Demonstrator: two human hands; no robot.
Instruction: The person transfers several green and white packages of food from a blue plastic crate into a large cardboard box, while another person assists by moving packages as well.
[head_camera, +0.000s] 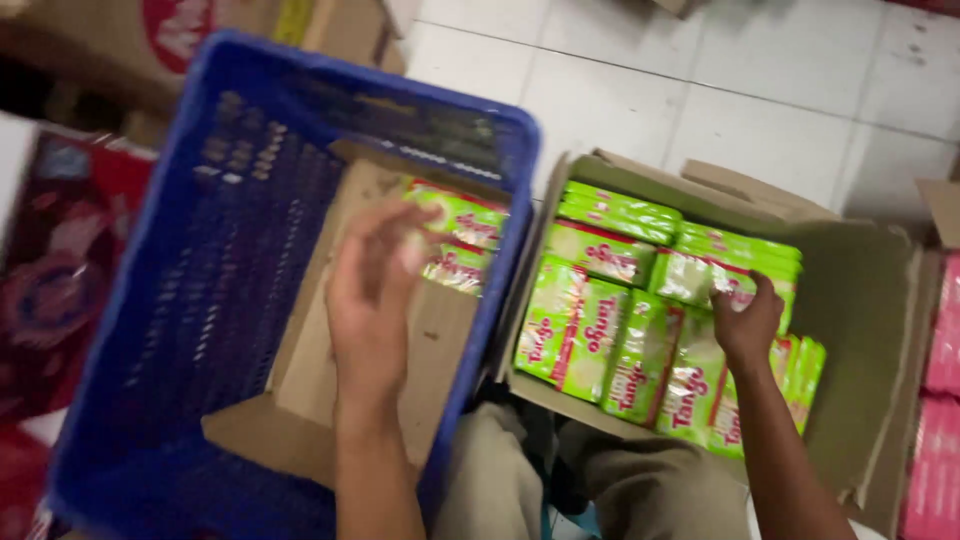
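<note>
Reaching into a blue plastic crate (220, 250), the left hand (372, 300) hovers over a sheet of brown cardboard (400, 350) lining the crate's bottom, fingers loosely spread and slightly curled, blurred, gripping nothing that can be made out. At 1 o'clock from that hand, just beyond the fingertips, 2 green snack packets (462, 235) lie against the crate's far right corner. At 3 o'clock from the crate, touching its side, sits an open cardboard box (860, 320) filled with rows of green packets (600, 330). The right hand (745, 318) is down in this box, fingers closed around the top edge of 1 packet near the box's middle. Pink packets (940, 400) show at the far 3 o'clock edge, on white floor tiles (760, 90).
</note>
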